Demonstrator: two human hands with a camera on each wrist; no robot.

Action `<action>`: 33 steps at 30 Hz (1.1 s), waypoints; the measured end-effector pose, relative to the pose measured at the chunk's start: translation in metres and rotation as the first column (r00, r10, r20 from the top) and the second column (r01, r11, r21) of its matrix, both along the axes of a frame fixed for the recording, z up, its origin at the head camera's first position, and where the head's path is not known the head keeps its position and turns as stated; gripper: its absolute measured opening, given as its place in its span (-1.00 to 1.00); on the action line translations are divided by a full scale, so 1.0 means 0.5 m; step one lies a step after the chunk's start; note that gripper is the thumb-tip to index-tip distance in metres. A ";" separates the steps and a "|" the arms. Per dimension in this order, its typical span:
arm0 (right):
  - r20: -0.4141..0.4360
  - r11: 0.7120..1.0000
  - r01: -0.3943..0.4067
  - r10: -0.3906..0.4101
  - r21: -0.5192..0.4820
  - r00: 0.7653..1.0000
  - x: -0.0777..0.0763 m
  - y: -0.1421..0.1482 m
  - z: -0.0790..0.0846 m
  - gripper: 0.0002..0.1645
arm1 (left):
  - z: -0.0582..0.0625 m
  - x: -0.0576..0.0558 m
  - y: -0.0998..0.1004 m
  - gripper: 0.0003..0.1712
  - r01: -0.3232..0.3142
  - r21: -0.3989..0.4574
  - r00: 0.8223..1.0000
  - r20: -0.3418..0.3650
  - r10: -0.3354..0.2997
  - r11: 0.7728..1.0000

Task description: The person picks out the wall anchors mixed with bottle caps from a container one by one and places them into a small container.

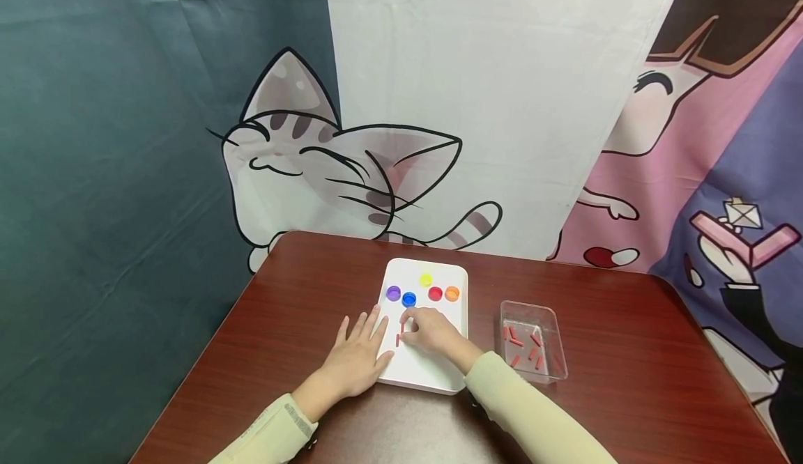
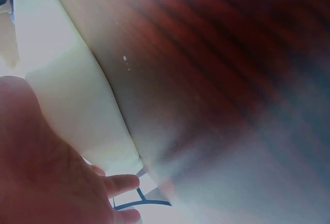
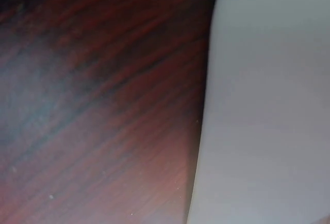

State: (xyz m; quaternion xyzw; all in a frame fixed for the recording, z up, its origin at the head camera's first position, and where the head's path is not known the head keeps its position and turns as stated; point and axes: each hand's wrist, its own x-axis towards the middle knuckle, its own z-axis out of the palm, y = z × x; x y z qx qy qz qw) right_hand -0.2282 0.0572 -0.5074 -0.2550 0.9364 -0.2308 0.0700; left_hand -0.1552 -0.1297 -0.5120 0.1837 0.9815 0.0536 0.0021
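Note:
A white tray lies on the table. My left hand, fingers spread, rests at its left edge; in the left wrist view the same hand shows beside the tray's pale side. Over the tray, my right hand pinches a short red stick between thumb and forefinger. Another red stick lies on the tray just left of the thumb. Beyond the fingers sit small round pieces: purple, blue, yellow, red and orange.
Right of the tray stands a clear plastic box with several red sticks in it. The brown wooden table runs back to a cartoon-printed cloth. In the right wrist view, only the table and the tray's edge appear.

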 end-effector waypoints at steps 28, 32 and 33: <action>-0.083 0.999 0.018 -0.015 0.037 0.996 0.009 0.017 0.012 -0.88 | 0.002 0.001 0.002 -0.24 0.006 0.006 1.000 -0.015 -0.006 1.000; -0.098 1.000 0.021 -0.023 -0.016 0.995 0.010 0.031 0.023 -0.91 | 0.001 0.002 0.002 -0.24 0.005 0.011 1.000 -0.022 -0.005 1.000; -0.098 0.999 0.023 -0.025 -0.029 0.995 0.010 0.035 0.025 -0.90 | 0.001 0.002 0.002 -0.24 0.004 0.012 1.000 -0.022 -0.004 1.000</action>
